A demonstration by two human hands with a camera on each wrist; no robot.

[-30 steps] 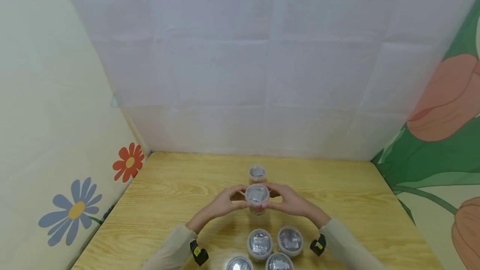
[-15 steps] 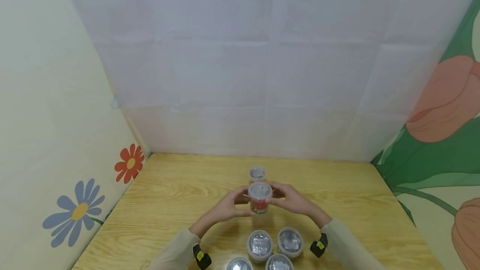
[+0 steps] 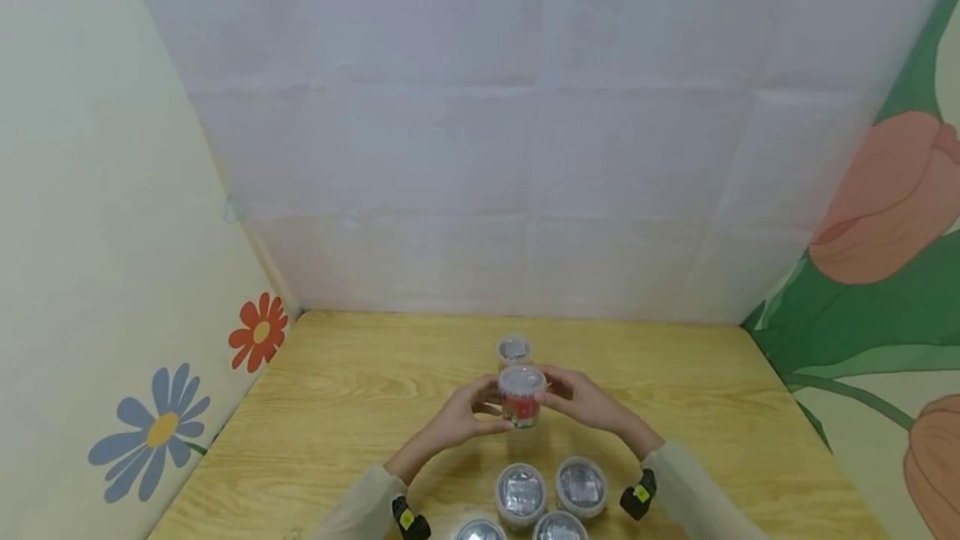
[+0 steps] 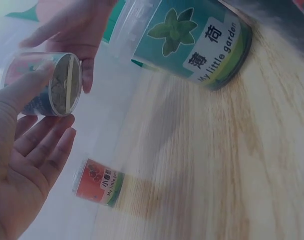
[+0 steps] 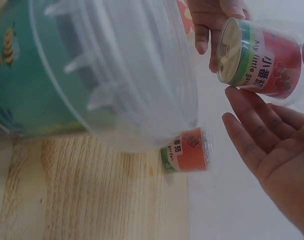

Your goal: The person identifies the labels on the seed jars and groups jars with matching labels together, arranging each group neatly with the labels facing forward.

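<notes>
Both hands hold a small clear plastic tub (image 3: 522, 408) with a pale lid, raised over the table. My left hand (image 3: 465, 417) has its thumb low on the tub's near side and fingers behind. On the other side my right hand (image 3: 583, 400) touches the tub with its thumb in front, fingers passing behind. A red tomato label with "My little garden" lettering shows on the tub (image 5: 266, 62) in the right wrist view. Its bottom (image 4: 66, 85), with a pale stick and brownish contents, faces the left wrist camera.
A similar red-labelled tub (image 3: 514, 348) stands farther back on the wooden table (image 3: 360, 357). Several lidded tubs (image 3: 520, 492) stand near the front. A teal mint-labelled tub (image 4: 191, 45) looms close in the left wrist view. A white sheet (image 3: 450, 148) hangs behind.
The held tub has tilted and turned so its red side shows more, and it has shifted slightly right. My left thumb has moved lower on it. The other tubs have stayed put.
</notes>
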